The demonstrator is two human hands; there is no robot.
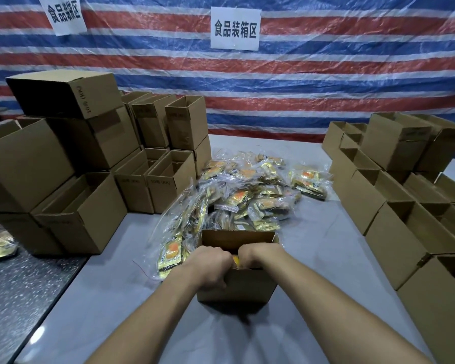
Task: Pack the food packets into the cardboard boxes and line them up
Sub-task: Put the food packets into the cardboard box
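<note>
Reaching into the open cardboard box [237, 285] on the table [111, 290], both hands met at its near rim. Left hand [213, 266] curled over that wall, thumb outside, gripping it. Right hand [255, 254] had its fingers hidden inside; grip could not be told. A yellow packet [235, 259] showed between them. Loose food packets [247, 195] lay heaped just behind the box.

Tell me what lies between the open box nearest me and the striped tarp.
Head view: a heap of food packets on the grey table.
</note>
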